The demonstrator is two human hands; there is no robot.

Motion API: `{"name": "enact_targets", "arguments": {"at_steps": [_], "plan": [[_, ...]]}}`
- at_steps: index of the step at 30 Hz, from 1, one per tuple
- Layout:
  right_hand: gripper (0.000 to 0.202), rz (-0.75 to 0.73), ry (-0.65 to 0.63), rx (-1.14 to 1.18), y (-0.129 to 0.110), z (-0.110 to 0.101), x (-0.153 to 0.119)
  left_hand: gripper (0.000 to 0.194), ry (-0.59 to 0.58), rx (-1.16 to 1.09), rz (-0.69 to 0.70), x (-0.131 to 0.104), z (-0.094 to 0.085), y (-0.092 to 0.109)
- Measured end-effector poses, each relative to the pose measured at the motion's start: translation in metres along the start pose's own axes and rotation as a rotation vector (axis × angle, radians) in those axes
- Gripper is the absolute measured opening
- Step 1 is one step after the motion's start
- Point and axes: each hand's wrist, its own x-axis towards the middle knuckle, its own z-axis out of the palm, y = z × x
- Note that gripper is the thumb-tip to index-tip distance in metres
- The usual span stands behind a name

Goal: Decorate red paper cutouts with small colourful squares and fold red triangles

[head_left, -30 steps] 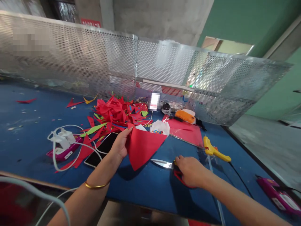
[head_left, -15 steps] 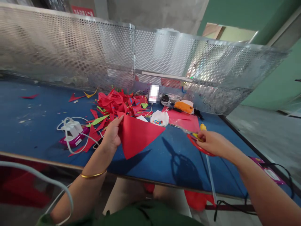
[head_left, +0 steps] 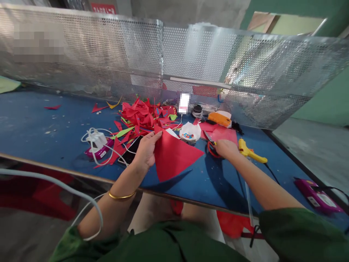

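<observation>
My left hand [head_left: 148, 148] pinches a red sheet of paper [head_left: 176, 154] near its upper left corner and holds it tilted over the table's front part. The sheet tapers to a point on the right. In my right hand [head_left: 225, 148] is a pair of scissors [head_left: 212, 149] with red handles, its blades aimed up and left, apart from the sheet. Just beyond the blades lie flat red sheets [head_left: 225, 134]. A white dish [head_left: 190, 132] with small blue and orange bits stands between the hands, farther back.
A heap of red paper scraps [head_left: 139, 116] covers the back middle. At left sits a purple power strip [head_left: 99, 150] with white cables; at right lie a yellow glue gun [head_left: 252, 153] and another purple power strip [head_left: 316, 194]. A perforated metal screen [head_left: 191, 54] closes the back.
My right hand has moved left and away from me with the scissors, closer to the red sheet. The glue gun now shows more fully. My view has shifted slightly.
</observation>
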Motion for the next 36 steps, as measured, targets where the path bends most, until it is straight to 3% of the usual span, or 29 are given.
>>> {"name": "enact_targets", "arguments": {"at_steps": [3,5,7,9,11,15,17,20,25,27,29,32,36], "plan": [[0.041,-0.103,0.065,0.139,-0.013,-0.019,-0.025,0.003,-0.06,0.019,-0.024,-0.002,0.006,-0.008],[0.044,-0.212,0.033,0.295,-0.028,-0.026,-0.047,0.002,-0.122,0.036,-0.037,-0.003,0.012,-0.016],[0.035,-0.325,-0.096,0.732,-0.044,-0.023,-0.068,0.003,-0.169,0.073,-0.07,-0.004,0.016,-0.024],[0.027,-0.286,-0.2,1.001,-0.055,-0.012,-0.086,0.008,-0.169,0.114,-0.124,-0.004,0.017,-0.031],[0.022,-0.204,-0.204,1.152,-0.06,0.0,-0.099,0.019,-0.142,0.133,-0.194,-0.006,0.014,-0.035],[0.02,-0.08,-0.026,1.249,-0.053,0.017,-0.115,0.045,-0.254,0.195,-0.391,-0.017,-0.003,-0.035],[0.019,-0.045,0.051,1.254,-0.048,0.021,-0.12,0.04,-0.305,0.332,-0.391,-0.026,-0.012,-0.035],[0.019,-0.028,0.102,1.257,-0.046,0.025,-0.127,0.03,-0.333,0.525,-0.286,-0.036,-0.023,-0.039],[0.024,-0.123,-0.054,1.361,-0.048,0.022,-0.132,0.014,-0.33,0.6,-0.038,-0.044,-0.022,-0.04],[0.014,-0.183,0.086,1.308,-0.048,0.014,-0.133,0.014,-0.336,0.662,0.125,-0.046,-0.018,-0.035],[0.004,-0.31,0.346,1.148,-0.046,0.003,-0.136,0.012,-0.33,0.712,0.318,-0.048,-0.014,-0.029],[0.022,-0.59,0.663,0.821,-0.043,-0.006,-0.145,0.007,-0.376,0.736,0.567,-0.048,-0.011,-0.023],[0.032,-0.786,0.848,0.484,-0.04,0.005,-0.157,0.007,-0.354,0.771,0.74,-0.043,-0.015,-0.028]]}}
